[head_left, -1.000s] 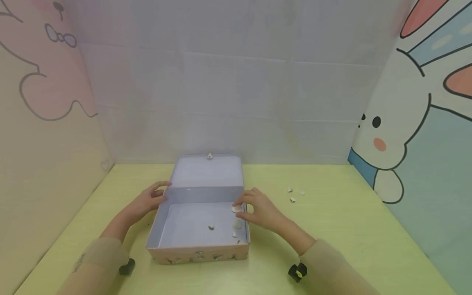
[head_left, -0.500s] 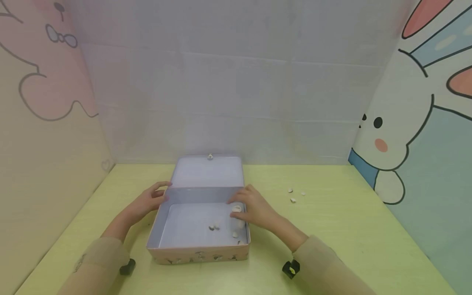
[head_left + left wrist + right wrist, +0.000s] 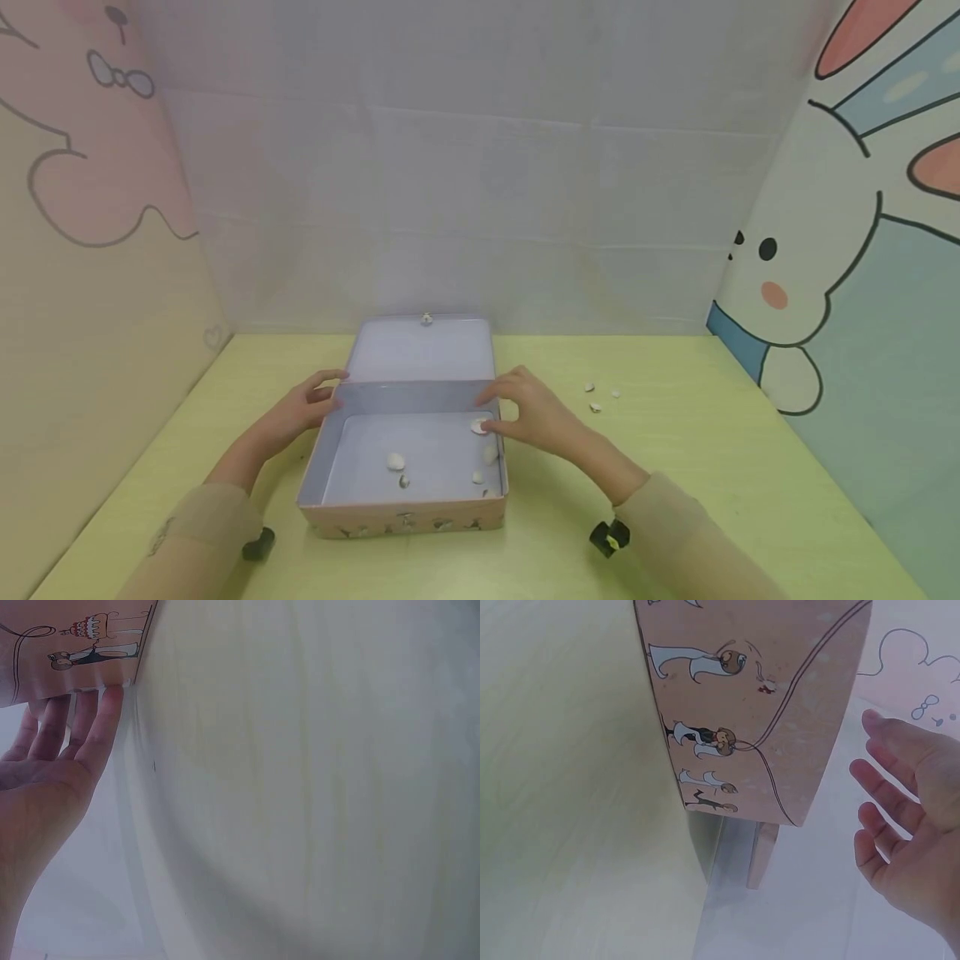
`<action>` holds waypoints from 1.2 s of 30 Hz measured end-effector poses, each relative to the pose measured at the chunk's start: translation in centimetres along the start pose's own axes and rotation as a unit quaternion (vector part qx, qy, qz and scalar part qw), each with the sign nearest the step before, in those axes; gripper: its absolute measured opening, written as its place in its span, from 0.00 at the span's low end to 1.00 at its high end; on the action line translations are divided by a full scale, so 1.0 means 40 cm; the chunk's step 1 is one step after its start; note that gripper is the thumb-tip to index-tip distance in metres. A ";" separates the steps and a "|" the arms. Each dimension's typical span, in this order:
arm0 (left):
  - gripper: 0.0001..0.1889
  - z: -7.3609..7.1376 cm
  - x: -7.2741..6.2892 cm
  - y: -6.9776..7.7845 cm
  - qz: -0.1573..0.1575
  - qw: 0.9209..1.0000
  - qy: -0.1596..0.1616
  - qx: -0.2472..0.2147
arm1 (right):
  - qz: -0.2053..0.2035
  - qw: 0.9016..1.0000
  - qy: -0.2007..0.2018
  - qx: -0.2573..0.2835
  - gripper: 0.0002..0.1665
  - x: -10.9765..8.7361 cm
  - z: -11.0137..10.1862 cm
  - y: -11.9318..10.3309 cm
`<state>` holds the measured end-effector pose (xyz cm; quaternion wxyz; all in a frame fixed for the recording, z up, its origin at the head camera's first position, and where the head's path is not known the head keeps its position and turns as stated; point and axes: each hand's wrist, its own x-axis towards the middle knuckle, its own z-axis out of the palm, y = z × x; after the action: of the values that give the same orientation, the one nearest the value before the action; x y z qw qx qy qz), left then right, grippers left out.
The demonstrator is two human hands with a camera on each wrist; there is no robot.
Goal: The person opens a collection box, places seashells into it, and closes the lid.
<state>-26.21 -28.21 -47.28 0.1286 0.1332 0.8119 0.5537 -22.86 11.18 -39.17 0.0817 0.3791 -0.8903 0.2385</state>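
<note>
A tin box (image 3: 405, 517) with a pale inside and a pink printed outer wall stands on the table, its lid (image 3: 423, 350) hinged back. Several small white seashells lie in it: a larger shell (image 3: 396, 461) beside a small one (image 3: 403, 482) left of the middle, the rest along the right wall. My left hand (image 3: 297, 408) rests its extended fingertips against the box's left side; the printed wall (image 3: 82, 645) shows above them. My right hand (image 3: 536, 417) hovers over the right wall with parted, loosely bent fingers, nothing between them, thumb tip beside a round shell (image 3: 478, 426).
Three more shells (image 3: 596, 407) lie on the yellow table (image 3: 675, 467) to the right of the box. A white sheet (image 3: 480, 183) hangs behind the table. Side panels with cartoon rabbits (image 3: 795, 275) bound the space.
The larger shell has slid left across the box floor, and the small shell there has shifted left and nearer. My right hand has drawn back to the right, fingers spread wider. My left hand stays put.
</note>
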 end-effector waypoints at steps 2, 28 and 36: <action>0.31 0.000 0.001 -0.001 0.001 1.000 0.000 0.002 | -0.007 1.000 0.003 0.000 0.15 -0.003 -0.010 0.008; 0.31 -0.002 0.008 -0.009 0.003 1.000 -0.001 -0.009 | 0.028 0.996 0.081 0.033 0.18 -0.071 -0.109 0.165; 0.32 -0.005 0.005 -0.011 -0.002 1.000 0.000 -0.003 | 0.078 0.991 0.095 0.047 0.18 -0.101 -0.109 0.221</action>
<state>-26.50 -28.48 -47.64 0.1297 0.1311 0.8104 0.5561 -26.49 21.14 -39.90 0.1290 0.2880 -0.8932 0.3203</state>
